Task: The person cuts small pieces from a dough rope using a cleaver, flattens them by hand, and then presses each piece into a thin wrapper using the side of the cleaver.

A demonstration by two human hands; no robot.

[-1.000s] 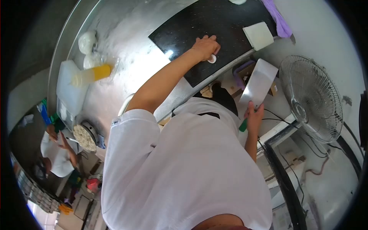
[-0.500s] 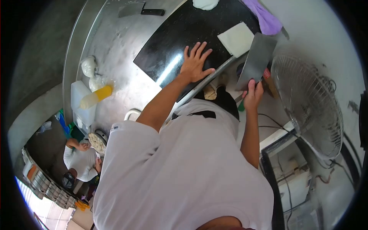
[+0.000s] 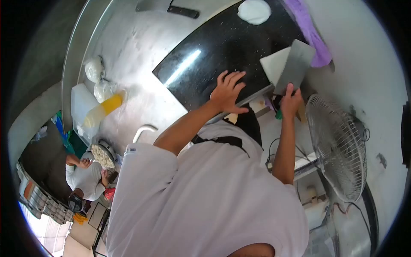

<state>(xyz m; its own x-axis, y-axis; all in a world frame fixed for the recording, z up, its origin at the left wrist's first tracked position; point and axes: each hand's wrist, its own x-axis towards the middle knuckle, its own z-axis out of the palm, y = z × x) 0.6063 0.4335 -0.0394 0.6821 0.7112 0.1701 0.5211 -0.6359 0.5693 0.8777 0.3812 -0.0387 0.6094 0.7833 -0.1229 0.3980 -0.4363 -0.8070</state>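
My left hand (image 3: 228, 91) lies flat, fingers spread, on the near edge of a black stone slab (image 3: 205, 51). Whatever is under the palm is hidden. My right hand (image 3: 290, 101) grips the green handle of a wide cleaver (image 3: 295, 65), whose blade points up over the slab's right corner. A white block of dough (image 3: 274, 64) lies partly behind the blade. A flat round of white dough (image 3: 254, 10) sits at the slab's far end.
A purple cloth (image 3: 309, 31) lies right of the slab. A metal fan (image 3: 340, 147) stands at the right. On the steel counter (image 3: 128, 51) are a yellow squeeze bottle (image 3: 102, 109), bagged dough (image 3: 94, 68) and a second cleaver (image 3: 167, 8). Another person (image 3: 83, 177) works at lower left.
My left hand went from pinching a small dough piece to pressing flat on the slab. My right hand raised the cleaver from beside the counter to over the slab's corner.
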